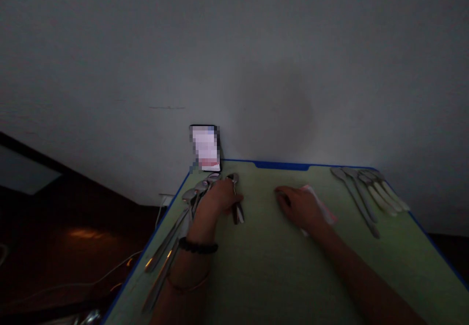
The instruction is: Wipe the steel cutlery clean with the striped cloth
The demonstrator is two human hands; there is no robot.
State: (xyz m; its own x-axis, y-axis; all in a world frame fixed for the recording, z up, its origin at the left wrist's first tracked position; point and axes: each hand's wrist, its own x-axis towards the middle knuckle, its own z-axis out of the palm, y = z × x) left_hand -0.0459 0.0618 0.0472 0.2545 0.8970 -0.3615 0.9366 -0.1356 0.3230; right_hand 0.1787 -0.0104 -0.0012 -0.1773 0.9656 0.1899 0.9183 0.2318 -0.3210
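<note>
My left hand (220,195), a dark beaded band on its wrist, is closed on a small metal spoon (235,177). The spoon's bowl shows past the fingers and handle ends stick out below them. Beside that hand lie several long-handled metal spoons (189,195), partly covered by the wrist and forearm. My right hand (298,206) rests on the table (264,266) with its fingers curled together. A thin pink and white cloth (326,212) shows from under it, apparently gripped; the fingertips are dim.
A lit phone (207,148) leans on the wall at the table's back left. At the right lie two long grey utensils (355,198) and several pale-handled utensils (383,193). Blue trim (282,165) edges the table. A white cable (110,271) runs at lower left.
</note>
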